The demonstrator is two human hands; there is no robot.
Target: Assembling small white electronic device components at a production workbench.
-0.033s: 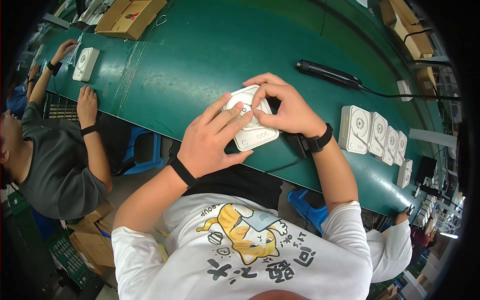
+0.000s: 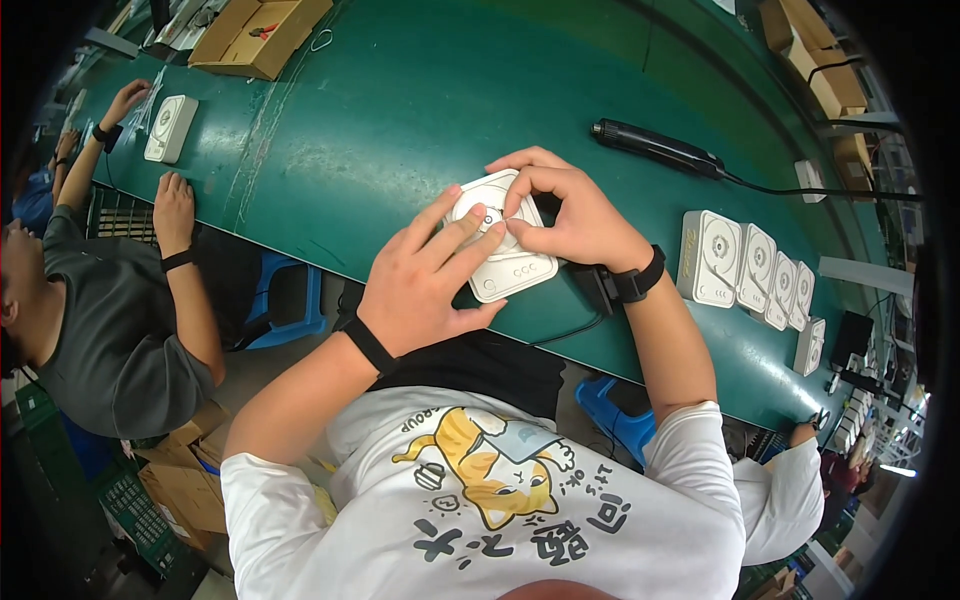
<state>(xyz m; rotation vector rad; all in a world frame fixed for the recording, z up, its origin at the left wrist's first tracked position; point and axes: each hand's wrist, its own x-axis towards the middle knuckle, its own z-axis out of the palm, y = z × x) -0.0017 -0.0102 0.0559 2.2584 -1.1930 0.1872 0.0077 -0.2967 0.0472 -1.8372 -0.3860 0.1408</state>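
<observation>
A white box-shaped device [image 2: 516, 276] with a round disc on its face, like a small record player, lies tilted near the front edge of the green bench. My left hand [image 2: 418, 262] is laid over its left side, fingertips on the disc and thumb along the near edge, gripping it. From the far right my right hand [image 2: 570, 212] reaches over, index finger and thumb pinched close together at the disc's right part. Whatever is between those fingertips is too small and covered to make out.
A black electric screwdriver [image 2: 660, 149] with a cable lies at the far right. Several similar white devices [image 2: 712, 258] stand in a row on the right, another [image 2: 172, 129] at far left. A cardboard tray [image 2: 258, 38] sits at the back; a co-worker [image 2: 110, 320] is on the left.
</observation>
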